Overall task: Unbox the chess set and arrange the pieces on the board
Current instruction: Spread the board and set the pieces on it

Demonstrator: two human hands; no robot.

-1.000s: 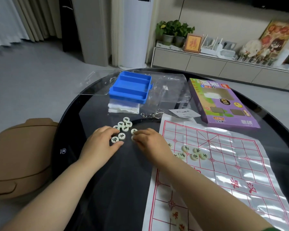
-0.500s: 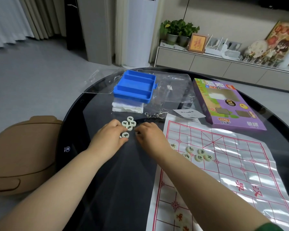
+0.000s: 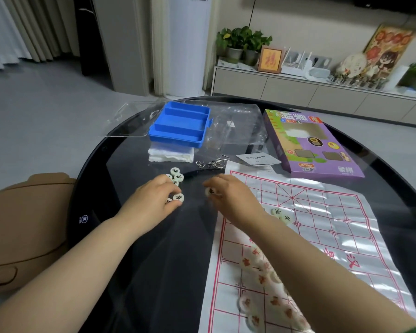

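Note:
A white plastic board sheet (image 3: pixel 322 224) with red grid lines lies on the right of the dark round table (image 3: pixel 154 260). My left hand (image 3: pixel 151 200) rests over a small heap of pale round pieces with black characters (image 3: pixel 177 175) and pinches one piece (image 3: pixel 179 197). My right hand (image 3: pixel 233 200) pinches another black-marked piece (image 3: pixel 211 192) just left of the board's edge. Two black-marked pieces (image 3: pixel 281 213) lie on the board beyond my right wrist. Several red-marked pieces (image 3: pixel 262 284) lie on the board's near part, partly hidden by my right forearm.
A blue compartment tray (image 3: pixel 180 124) sits at the back on clear plastic wrapping (image 3: pixel 235 126), above a white folded packet (image 3: pixel 169 155). A metal wire puzzle (image 3: pixel 210 163) and a paper slip (image 3: pixel 257 159) lie mid-table. The purple box (image 3: pixel 310 143) lies back right. A brown stool (image 3: pixel 22 231) stands left.
My right hand has lifted a black-marked piece out of the heap and drawn it right toward the board. My left hand stays on the heap, pinching a piece. The camera moved closer.

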